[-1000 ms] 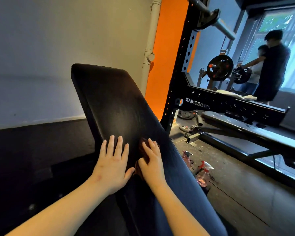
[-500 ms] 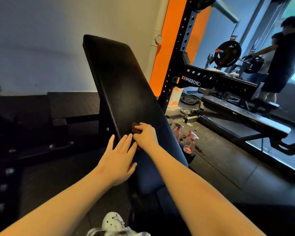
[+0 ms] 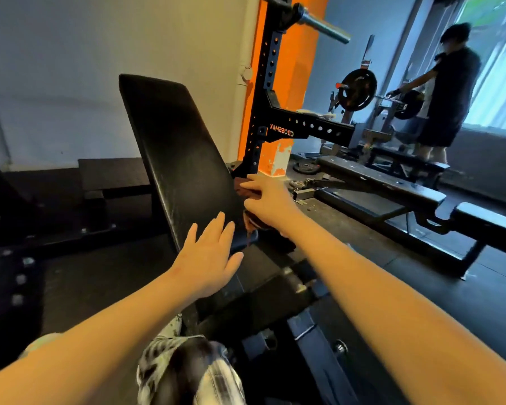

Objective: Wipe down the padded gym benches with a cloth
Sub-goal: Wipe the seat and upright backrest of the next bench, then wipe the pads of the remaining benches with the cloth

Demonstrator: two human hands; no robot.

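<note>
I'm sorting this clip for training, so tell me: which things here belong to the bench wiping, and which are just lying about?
In the job: cloth, held by right hand; inclined bench pad, left hand flat on it; flat bench.
Lying about: power rack; weight plate on a bar; plates on the floor; another person.

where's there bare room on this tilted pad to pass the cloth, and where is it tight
Free: the pad from its top edge down past its middle, across its full width. Crowded: its lower right edge, where the right hand holds the cloth beside the rack upright, with the left hand flat just below.
</note>
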